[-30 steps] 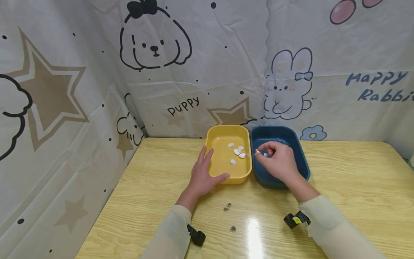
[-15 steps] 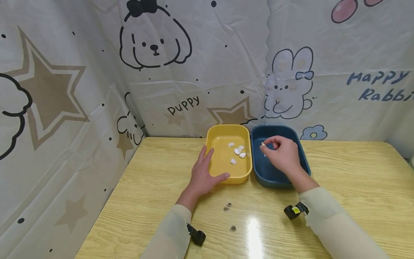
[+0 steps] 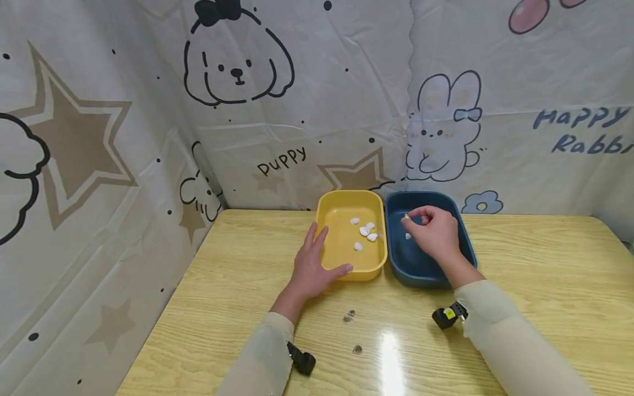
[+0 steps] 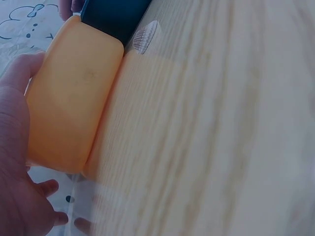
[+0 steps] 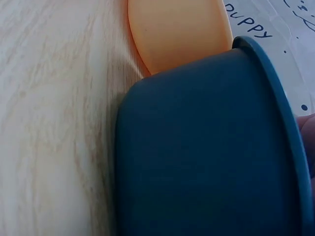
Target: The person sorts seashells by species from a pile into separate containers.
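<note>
In the head view my left hand [image 3: 313, 269] lies with spread fingers against the left side of a yellow container [image 3: 329, 263], its thumb at the front rim. Several small white shells [image 3: 364, 231] lie inside that container. Over a dark blue container [image 3: 413, 267] my right hand [image 3: 436, 234] pinches a small pale shell [image 3: 406, 216] between thumb and fingertips. Below it another small shell [image 3: 408, 236] sits on the blue floor. The right wrist view shows mostly the blue container's outer wall [image 5: 202, 142], which hides nearly all of that hand.
The two containers stand side by side at the back of a wooden table [image 3: 257, 242], close to a printed cloth [image 3: 297, 132]. Small grey pieces [image 3: 356, 350] lie in front of them. In the left wrist view a ribbed, shell-like piece [image 4: 146, 37] is on the wood.
My right hand has moved slightly right and back over the blue container, still pinching the small shell. The left hand and both containers have stayed in place.
</note>
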The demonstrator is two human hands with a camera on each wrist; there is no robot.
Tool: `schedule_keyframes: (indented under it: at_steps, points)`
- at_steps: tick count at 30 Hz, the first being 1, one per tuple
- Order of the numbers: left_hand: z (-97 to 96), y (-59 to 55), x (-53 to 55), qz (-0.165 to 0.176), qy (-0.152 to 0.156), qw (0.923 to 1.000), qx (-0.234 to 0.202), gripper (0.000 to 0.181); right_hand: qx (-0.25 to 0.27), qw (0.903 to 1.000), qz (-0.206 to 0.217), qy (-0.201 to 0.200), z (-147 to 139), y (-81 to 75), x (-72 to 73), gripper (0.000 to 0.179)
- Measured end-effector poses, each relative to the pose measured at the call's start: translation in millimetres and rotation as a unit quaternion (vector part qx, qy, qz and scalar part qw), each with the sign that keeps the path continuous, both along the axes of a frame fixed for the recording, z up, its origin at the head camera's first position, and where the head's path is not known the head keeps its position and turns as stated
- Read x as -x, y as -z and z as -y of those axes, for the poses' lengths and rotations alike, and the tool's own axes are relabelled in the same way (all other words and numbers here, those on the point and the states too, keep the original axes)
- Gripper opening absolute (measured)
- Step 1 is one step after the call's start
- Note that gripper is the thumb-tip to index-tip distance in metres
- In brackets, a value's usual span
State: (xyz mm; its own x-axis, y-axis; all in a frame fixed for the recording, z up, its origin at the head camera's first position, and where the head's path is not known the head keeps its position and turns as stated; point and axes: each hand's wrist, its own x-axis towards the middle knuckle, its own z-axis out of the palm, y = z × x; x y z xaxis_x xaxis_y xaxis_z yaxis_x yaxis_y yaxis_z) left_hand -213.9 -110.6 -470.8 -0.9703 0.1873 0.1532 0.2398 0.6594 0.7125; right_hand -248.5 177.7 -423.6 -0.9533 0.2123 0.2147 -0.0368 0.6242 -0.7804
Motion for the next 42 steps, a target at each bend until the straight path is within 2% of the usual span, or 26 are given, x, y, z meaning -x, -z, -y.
schedule_keyframes:
  at_steps: [18,32,42]
  points:
    - [0.3,1.2,0.1,-0.017,0.004,0.9998,-0.007,0.106,0.003,0.9994,0.035,0.003,-3.1,11.6,6.2,0.032]
    - [-0.5,0.1,0.2,-0.017,0.007,0.9998,-0.007,0.106,0.009,0.9999,0.008,0.004,-5.3,10.2,4.7,0.037]
    - [-0.3,1.4,-0.1,-0.012,0.002,0.9999,0.0,0.106,0.004,0.9996,-0.016,-0.02,5.7,0.0,-9.3,0.037]
